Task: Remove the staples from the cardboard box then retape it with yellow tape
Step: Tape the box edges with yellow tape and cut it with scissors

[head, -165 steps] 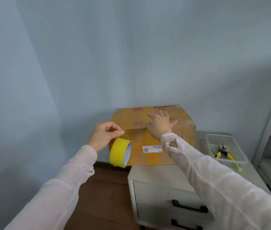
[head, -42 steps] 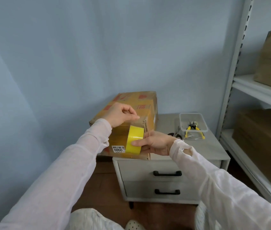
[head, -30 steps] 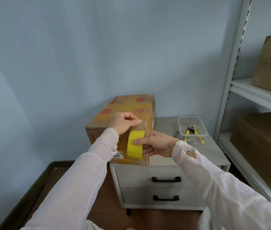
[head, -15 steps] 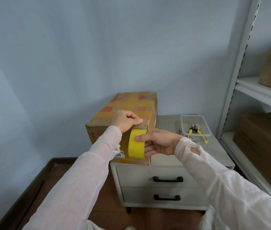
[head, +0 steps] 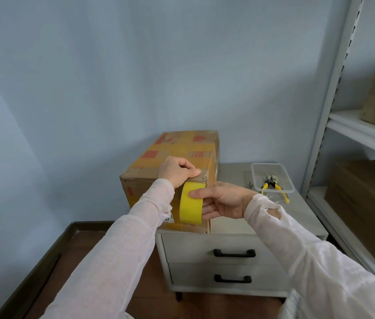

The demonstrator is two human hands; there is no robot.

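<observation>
cardboard box [head: 182, 146]: one; it stands on the left part of the surface [head: 232, 176] of a low cabinet [head: 165, 261] and hangs a little over its left side; yellowish tape bands and red marks are on its top
yellow tape [head: 190, 209]: one roll; it stands on edge against the front face of the box, near the right front corner; a yellow strip goes up from it to the upper front edge
left hand [head: 177, 172]: at the upper front edge of the box, just above the roll; its fingers are curled and the thumb is pressed on the forefinger, pinching the end of the tape there
right hand [head: 225, 200]: it grips the roll from the right; the thumb lies across the outer yellow face and the other fingers close round the roll lower down (their tips are hidden behind it)
sleeves [head: 124, 261]: two, white and thin
tray [head: 254, 180]: one, of clear plastic, on the back right part of the surface, apart from the box
pliers [head: 274, 187]: one pair with yellow handles, lying in the tray; the other things in it are too small to name
drawers [head: 188, 252]: two, one over the other; each has one black handle [head: 234, 252]
shelf rack [head: 332, 88]: one, at the right; two brown boxes [head: 366, 208] on it, one on the upper shelf and one lower
</observation>
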